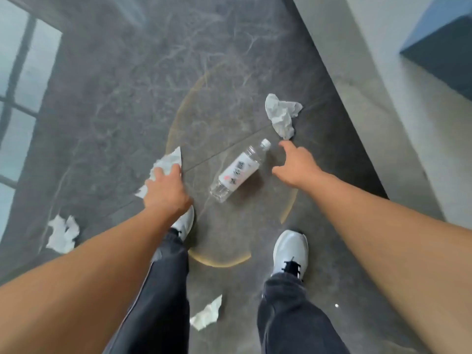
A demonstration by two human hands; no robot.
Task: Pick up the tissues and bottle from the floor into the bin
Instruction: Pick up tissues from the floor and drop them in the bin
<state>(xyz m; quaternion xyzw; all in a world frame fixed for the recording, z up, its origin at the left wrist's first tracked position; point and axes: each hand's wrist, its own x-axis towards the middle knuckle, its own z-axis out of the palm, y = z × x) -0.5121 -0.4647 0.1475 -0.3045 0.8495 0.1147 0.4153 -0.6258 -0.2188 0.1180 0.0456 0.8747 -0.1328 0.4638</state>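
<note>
A clear plastic bottle (238, 171) with a white label and white cap lies on its side on the dark marble floor, cap pointing up-right. My left hand (166, 190) grips a crumpled white tissue (169, 158) just left of the bottle. My right hand (297, 163) reaches out with fingers apart, right of the bottle and just below a second crumpled tissue (281, 114). A third tissue (62, 233) lies at the far left, and another tissue (207, 315) lies between my legs. No bin is in view.
My two feet in white shoes (291, 251) stand on the floor below the bottle. A pale wall base (383, 111) runs diagonally on the right with a blue box (441, 44) above it. A window reflection (23, 85) shows on the left.
</note>
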